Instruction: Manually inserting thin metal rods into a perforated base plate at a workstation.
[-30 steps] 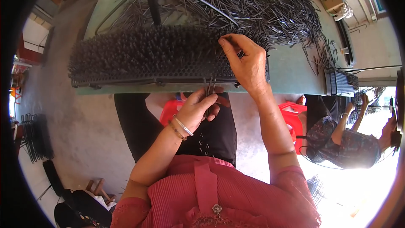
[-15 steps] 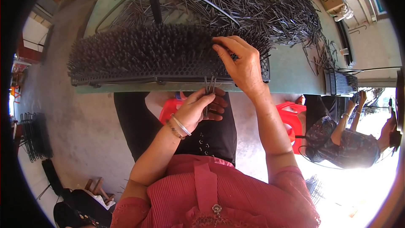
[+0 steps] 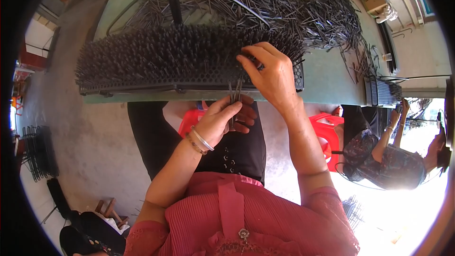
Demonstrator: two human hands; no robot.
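Observation:
A long black perforated rack [image 3: 137, 87] stands along the near edge of the table, thickly filled with upright thin dark rods [image 3: 151, 52]. Some holes along its front right part show bare. Just in front of the rack, my left hand [image 3: 222, 117] pinches a few thin dark metal rods [image 3: 235, 91] between thumb and fingers, their ends pointing up. My right hand [image 3: 276, 73] hovers over the rack's right part, thumb and fingertips drawn together among the rods. What lies between those fingertips is too dark to make out.
A big heap of loose dark rods [image 3: 294, 7] covers the table's far side. A metal frame [image 3: 173, 0] rises behind the rack. To the right, another person [image 3: 384, 154] works at a smaller rack [image 3: 383, 92]. Red stools [image 3: 327, 130] stand below the table.
My right hand has shifted slightly down and left over the rack. My left hand has stayed nearly in place with the rods, a little higher.

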